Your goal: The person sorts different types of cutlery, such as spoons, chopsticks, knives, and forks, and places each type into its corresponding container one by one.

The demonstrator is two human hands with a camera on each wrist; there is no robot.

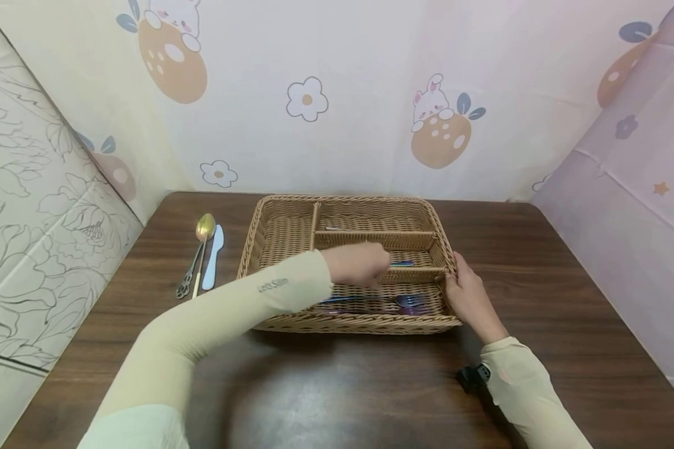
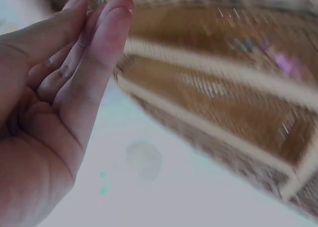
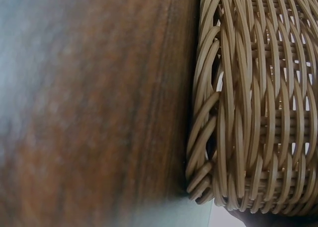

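A tan wicker basket (image 1: 345, 324) with compartments stands on the brown table. My left hand (image 1: 356, 263) is over its middle, above the divider between the middle and front compartments. In the left wrist view its fingers (image 2: 102, 43) are gently bent, the thumb near the fingertips, with no object visible between them. My right hand (image 1: 467, 293) grips the basket's right rim near the front corner. A blue fork (image 1: 409, 300) and a purple utensil (image 1: 412, 310) lie in the front compartment, partly hidden by my left arm. A blue-green utensil (image 1: 402, 264) lies in the middle compartment.
Left of the basket lie a gold spoon (image 1: 205, 227), a pale blue knife (image 1: 213, 255) and a utensil with an ornate handle (image 1: 185, 284). A thin silvery utensil (image 1: 337, 229) is in the back compartment. A patterned curtain (image 1: 359, 143) hangs behind the table (image 1: 539, 274).
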